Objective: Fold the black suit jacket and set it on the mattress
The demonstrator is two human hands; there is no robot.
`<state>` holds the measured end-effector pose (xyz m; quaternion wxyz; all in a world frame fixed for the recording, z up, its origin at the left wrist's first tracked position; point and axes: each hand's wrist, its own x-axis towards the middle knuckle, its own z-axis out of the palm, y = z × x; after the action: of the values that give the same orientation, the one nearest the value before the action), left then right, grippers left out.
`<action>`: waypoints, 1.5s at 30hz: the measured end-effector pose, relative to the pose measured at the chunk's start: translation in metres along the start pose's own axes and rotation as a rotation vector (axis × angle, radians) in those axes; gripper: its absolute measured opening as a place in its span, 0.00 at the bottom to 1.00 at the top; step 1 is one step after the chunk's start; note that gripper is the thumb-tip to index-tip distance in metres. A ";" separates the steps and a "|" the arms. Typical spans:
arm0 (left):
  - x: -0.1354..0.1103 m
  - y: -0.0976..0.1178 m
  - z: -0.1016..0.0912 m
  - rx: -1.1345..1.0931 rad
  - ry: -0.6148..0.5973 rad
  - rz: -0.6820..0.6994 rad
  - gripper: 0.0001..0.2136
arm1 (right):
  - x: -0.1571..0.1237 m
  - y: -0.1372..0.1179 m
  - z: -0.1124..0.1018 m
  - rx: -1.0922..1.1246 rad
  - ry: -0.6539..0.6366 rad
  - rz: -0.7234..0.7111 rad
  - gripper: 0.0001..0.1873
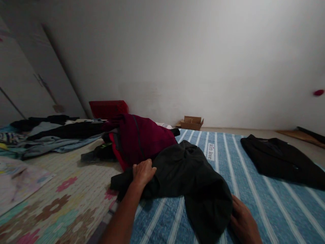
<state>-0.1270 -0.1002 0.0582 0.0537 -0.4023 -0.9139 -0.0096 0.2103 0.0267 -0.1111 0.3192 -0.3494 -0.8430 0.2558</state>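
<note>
— Pale wall (193, 61) behind, striped blue cloth (247, 200) below. Where's the dark garment (180, 169)?
— Mostly on that cloth, long axis running left to right, right end bending toward the wearer.
— And the fingers?
— Left hand (144, 172): closed on bunched fabric near the left end. Right hand (243, 218): curled at the right edge; whether gripping, I can't tell.
</note>
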 end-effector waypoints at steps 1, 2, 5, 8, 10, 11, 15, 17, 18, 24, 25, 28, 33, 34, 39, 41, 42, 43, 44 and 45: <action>-0.002 0.003 0.004 -0.026 -0.024 0.004 0.11 | 0.001 -0.001 -0.001 0.003 -0.006 0.003 0.16; -0.004 0.008 0.008 -0.049 -0.041 0.017 0.10 | 0.001 -0.002 -0.002 0.007 -0.015 0.004 0.16; -0.013 0.029 0.016 -0.108 -0.066 0.119 0.06 | 0.003 -0.003 -0.004 0.012 -0.036 0.004 0.16; -0.030 0.058 0.015 -0.280 -0.087 0.291 0.07 | 0.004 -0.007 -0.006 0.016 -0.020 0.015 0.15; -0.049 0.080 0.009 -0.495 -0.131 0.381 0.10 | 0.004 -0.012 -0.007 0.024 -0.015 0.021 0.15; -0.059 0.091 0.005 -0.619 -0.155 0.408 0.11 | 0.005 -0.014 -0.007 0.026 -0.013 0.021 0.15; -0.102 0.134 -0.011 -1.180 -0.347 0.474 0.12 | 0.006 -0.019 -0.009 0.041 -0.005 0.004 0.16; -0.118 0.151 -0.011 -1.365 -0.456 0.447 0.10 | 0.006 -0.020 -0.010 0.061 -0.012 0.016 0.15; -0.124 0.159 -0.008 -1.410 -0.484 0.431 0.09 | 0.006 -0.021 -0.011 0.070 -0.007 0.031 0.15; -0.141 0.177 0.026 -1.294 -0.377 0.410 0.10 | 0.004 -0.028 -0.014 0.037 0.022 0.099 0.12; -0.141 0.176 0.029 -1.273 -0.371 0.421 0.09 | 0.005 -0.028 -0.015 0.021 0.014 0.092 0.12; -0.142 0.173 0.036 -1.218 -0.364 0.453 0.08 | 0.006 -0.029 -0.015 -0.006 0.022 0.058 0.10; -0.141 0.165 0.040 -1.095 -0.298 0.463 0.09 | 0.009 -0.035 -0.019 -0.086 0.053 -0.001 0.11; -0.141 0.163 0.040 -1.079 -0.278 0.460 0.09 | 0.010 -0.037 -0.020 -0.115 0.044 -0.013 0.11; -0.134 0.157 0.040 -1.060 -0.240 0.484 0.09 | 0.012 -0.039 -0.021 -0.233 -0.008 0.018 0.14; -0.131 0.157 0.041 -1.056 -0.243 0.482 0.10 | 0.011 -0.038 -0.020 -0.271 -0.027 0.050 0.16; -0.130 0.158 0.041 -1.051 -0.247 0.477 0.10 | 0.010 -0.038 -0.020 -0.300 -0.047 0.064 0.18; -0.130 0.158 0.042 -1.045 -0.250 0.473 0.10 | 0.009 -0.039 -0.019 -0.330 -0.074 0.074 0.20; -0.130 0.159 0.043 -1.037 -0.255 0.471 0.10 | 0.008 -0.039 -0.019 -0.358 -0.104 0.082 0.23; -0.129 0.160 0.045 -1.029 -0.260 0.473 0.10 | 0.006 -0.040 -0.019 -0.382 -0.133 0.086 0.25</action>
<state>0.0734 -0.0845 -0.0041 -0.2608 -0.5677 -0.6760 -0.3908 0.2036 0.0105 -0.0701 0.1794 -0.4217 -0.8797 0.1273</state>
